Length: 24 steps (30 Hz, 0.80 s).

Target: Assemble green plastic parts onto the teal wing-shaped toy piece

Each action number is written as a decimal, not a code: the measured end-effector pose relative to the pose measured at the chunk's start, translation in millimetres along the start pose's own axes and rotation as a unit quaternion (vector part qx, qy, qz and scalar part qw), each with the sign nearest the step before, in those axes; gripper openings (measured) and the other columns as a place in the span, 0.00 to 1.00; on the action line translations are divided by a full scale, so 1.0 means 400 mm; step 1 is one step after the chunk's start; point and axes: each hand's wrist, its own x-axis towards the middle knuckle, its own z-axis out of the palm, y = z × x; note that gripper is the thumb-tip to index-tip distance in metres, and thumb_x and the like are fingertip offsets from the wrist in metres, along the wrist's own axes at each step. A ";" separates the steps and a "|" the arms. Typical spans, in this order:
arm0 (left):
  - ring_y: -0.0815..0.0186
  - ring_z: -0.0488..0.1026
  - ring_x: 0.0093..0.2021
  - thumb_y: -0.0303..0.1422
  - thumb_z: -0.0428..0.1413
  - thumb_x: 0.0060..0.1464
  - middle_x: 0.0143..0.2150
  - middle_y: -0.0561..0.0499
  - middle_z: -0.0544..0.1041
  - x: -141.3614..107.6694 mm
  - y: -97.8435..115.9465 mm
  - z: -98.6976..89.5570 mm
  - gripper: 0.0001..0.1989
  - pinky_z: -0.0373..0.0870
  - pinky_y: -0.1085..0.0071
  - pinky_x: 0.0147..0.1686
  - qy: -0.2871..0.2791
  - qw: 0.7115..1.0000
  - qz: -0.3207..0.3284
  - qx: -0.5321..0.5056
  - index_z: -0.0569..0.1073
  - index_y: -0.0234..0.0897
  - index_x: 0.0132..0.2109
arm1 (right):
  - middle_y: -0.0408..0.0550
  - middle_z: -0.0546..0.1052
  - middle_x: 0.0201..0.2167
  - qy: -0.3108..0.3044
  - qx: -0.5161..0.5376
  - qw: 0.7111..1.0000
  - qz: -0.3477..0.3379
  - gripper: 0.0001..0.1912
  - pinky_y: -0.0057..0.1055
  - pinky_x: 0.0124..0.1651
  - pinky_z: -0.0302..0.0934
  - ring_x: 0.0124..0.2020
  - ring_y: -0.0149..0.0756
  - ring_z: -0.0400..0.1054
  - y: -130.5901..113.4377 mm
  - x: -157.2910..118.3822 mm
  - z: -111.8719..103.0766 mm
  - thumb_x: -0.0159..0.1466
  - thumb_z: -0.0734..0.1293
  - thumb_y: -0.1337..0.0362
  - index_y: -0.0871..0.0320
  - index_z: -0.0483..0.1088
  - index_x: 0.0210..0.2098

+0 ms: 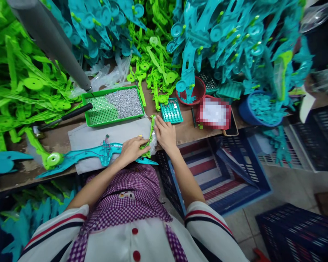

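Note:
A long turquoise plastic body piece (83, 155) lies across a grey cloth (79, 136) at the table's front edge, with thin wires and a small chip at its middle. At its right end stands a bright green plastic arm piece (152, 127) with a translucent piece (153, 142) along it. My left hand (131, 150) rests over the turquoise piece, its fingers closed on the lower part of the green arm piece. My right hand (165, 134) grips the upper part of the same piece from the right. The fingertips' exact contact is partly hidden.
Behind the cloth sits a green tray (113, 120) of small screws, under a hanging grey tool (57, 43). A teal tray (171, 111), red bowl (200, 85) and blue bucket (247, 112) stand rightward. Green and turquoise parts pile behind; blue crates (258, 178) stand below right.

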 end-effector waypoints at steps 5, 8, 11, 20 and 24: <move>0.59 0.74 0.52 0.41 0.55 0.60 0.51 0.51 0.79 0.004 0.003 0.000 0.17 0.69 0.68 0.49 -0.006 1.000 -0.010 0.003 0.77 0.46 0.54 | 0.46 0.69 0.64 -0.009 -0.042 0.999 -0.019 0.26 0.46 0.49 0.55 0.52 0.48 0.64 -0.007 0.007 -0.003 0.70 0.51 0.58 0.54 0.65 0.63; 0.60 0.75 0.52 0.41 0.55 0.60 0.50 0.51 0.79 0.004 0.004 0.001 0.17 0.69 0.68 0.49 -0.006 1.000 -0.012 0.001 0.77 0.46 0.54 | 0.47 0.69 0.63 -0.003 -0.037 0.999 0.001 0.26 0.47 0.50 0.54 0.53 0.48 0.64 -0.017 0.002 0.003 0.70 0.51 0.59 0.54 0.65 0.63; 0.60 0.75 0.51 0.42 0.55 0.60 0.50 0.51 0.79 0.002 0.006 0.002 0.17 0.69 0.68 0.48 -0.002 1.000 -0.011 0.003 0.77 0.46 0.54 | 0.47 0.68 0.64 -0.002 -0.026 0.999 0.038 0.26 0.50 0.52 0.54 0.55 0.50 0.64 -0.022 -0.004 0.012 0.70 0.50 0.60 0.54 0.64 0.63; 0.59 0.74 0.52 0.45 0.54 0.61 0.51 0.50 0.79 0.001 0.003 0.004 0.19 0.68 0.66 0.49 -0.009 1.000 -0.002 0.007 0.76 0.45 0.55 | 0.46 0.67 0.65 -0.018 -0.021 0.998 0.062 0.26 0.54 0.57 0.51 0.60 0.51 0.61 -0.022 -0.009 0.016 0.71 0.49 0.60 0.53 0.63 0.63; 0.59 0.73 0.53 0.47 0.55 0.60 0.53 0.50 0.78 0.003 -0.001 0.003 0.21 0.67 0.65 0.50 -0.016 1.000 0.005 0.001 0.75 0.45 0.56 | 0.47 0.69 0.63 -0.005 -0.029 0.998 0.049 0.25 0.52 0.55 0.52 0.60 0.49 0.62 -0.016 -0.003 0.015 0.71 0.49 0.60 0.53 0.65 0.62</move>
